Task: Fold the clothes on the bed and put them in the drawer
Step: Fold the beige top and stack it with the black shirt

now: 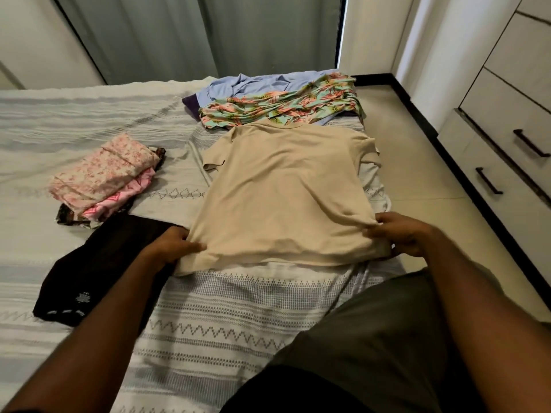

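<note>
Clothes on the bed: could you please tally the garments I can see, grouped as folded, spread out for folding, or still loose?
Folded, in the pile: at least 3, pink floral on top, pink next, dark patterned lowest
Spread out: 1, the beige T-shirt, hem held by the left hand and right hand
Loose: 4, black, floral, light blue, purple
Total: at least 8
</note>
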{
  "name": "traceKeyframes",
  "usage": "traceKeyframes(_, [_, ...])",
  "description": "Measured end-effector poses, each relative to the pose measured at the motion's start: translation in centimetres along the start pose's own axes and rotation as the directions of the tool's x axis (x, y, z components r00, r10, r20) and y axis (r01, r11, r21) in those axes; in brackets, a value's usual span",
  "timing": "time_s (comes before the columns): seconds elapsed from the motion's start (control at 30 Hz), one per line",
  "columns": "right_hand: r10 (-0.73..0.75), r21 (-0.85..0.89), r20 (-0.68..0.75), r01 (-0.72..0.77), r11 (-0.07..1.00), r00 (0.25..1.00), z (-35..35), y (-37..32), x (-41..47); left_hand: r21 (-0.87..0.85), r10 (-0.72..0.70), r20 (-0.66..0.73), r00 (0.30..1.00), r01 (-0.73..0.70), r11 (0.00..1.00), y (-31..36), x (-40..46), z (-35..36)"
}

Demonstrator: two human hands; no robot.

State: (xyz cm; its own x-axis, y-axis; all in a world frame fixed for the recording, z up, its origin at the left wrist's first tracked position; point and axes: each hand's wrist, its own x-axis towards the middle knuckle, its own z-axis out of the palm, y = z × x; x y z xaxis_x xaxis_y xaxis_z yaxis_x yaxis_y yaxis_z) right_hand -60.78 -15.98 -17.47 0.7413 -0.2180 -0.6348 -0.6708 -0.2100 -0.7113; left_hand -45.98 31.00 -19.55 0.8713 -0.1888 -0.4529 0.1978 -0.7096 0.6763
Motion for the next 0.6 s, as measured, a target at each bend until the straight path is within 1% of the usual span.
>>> traceKeyframes(0.03, [-0.009, 0.057, -0.041, 0.011, 0.998, 0.999, -0.1, 0.2, -0.1, -0.06, 0.029, -0.027, 0.999, -0.031, 0.998, 0.0, 0.1, 0.0])
traceKeyframes(0.07, [-0.01, 0.092, -0.086, 0.018, 0.996, 0.996, 0.0, 0.5, -0.2, -0.207, 0.061, -0.031, 0.998, -0.066, 0.976, -0.2, -0.1, 0.0])
traceKeyframes(0.1, [-0.005, 0.09, -0.119, 0.015, 0.996, 0.993, 0.2, 0.6, -0.4, -0.34, 0.074, -0.025, 0.997, -0.078, 0.937, -0.4, -0.2, 0.1])
traceKeyframes(0.13, [0.001, 0.047, -0.137, 0.006, 0.999, 0.991, 0.3, 0.7, -0.8, -0.389, 0.073, -0.014, 0.997, -0.073, 0.918, -0.6, -0.4, 0.1])
traceKeyframes(0.17, [0.015, -0.008, -0.141, -0.017, 1.0, 0.99, 0.4, 0.8, -1.1, -0.351, 0.059, -0.018, 0.998, -0.061, 0.934, -0.8, -0.7, 0.0])
traceKeyframes(0.2, [0.044, -0.07, -0.134, -0.054, 0.996, 0.99, 0.4, 0.8, -1.2, -0.26, 0.043, -0.013, 0.999, -0.045, 0.965, -1.0, -0.8, -0.1])
traceKeyframes(0.27, [0.111, -0.233, -0.112, -0.134, 0.963, 0.988, 0.4, 0.8, -1.5, 0.008, 0.007, 0.032, 0.999, -0.007, 1.0, -1.5, -0.4, -0.7])
traceKeyframes(0.3, [0.13, -0.303, -0.114, -0.159, 0.94, 0.985, 0.4, 0.7, -1.5, 0.138, -0.017, 0.063, 0.998, 0.009, 0.99, -1.6, -0.2, -1.0])
traceKeyframes(0.33, [0.128, -0.353, -0.14, -0.17, 0.92, 0.982, 0.4, 0.4, -1.3, 0.227, -0.038, 0.087, 0.995, 0.017, 0.974, -1.3, -0.1, -1.4])
traceKeyframes(0.4, [0.066, -0.441, -0.222, -0.161, 0.883, 0.973, 0.6, -0.5, -0.9, 0.323, -0.053, 0.064, 0.997, 0.029, 0.946, -0.2, 0.7, -1.9])
traceKeyframes(0.47, [-0.023, -0.555, -0.276, -0.14, 0.82, 0.961, 1.1, -2.0, -0.3, 0.402, -0.009, -0.019, 1.0, 0.016, 0.915, 1.5, 1.6, -2.5])
traceKeyframes(0.53, [-0.09, -0.629, -0.268, -0.104, 0.77, 0.959, 1.7, -3.3, 0.4, 0.468, 0.074, -0.095, 0.993, -0.021, 0.884, 3.0, 2.8, -2.7])
traceKeyframes(0.6, [-0.128, -0.652, -0.239, -0.061, 0.756, 0.962, 2.3, -4.5, 1.6, 0.483, 0.141, -0.155, 0.978, -0.05, 0.874, 4.1, 4.9, -2.6])
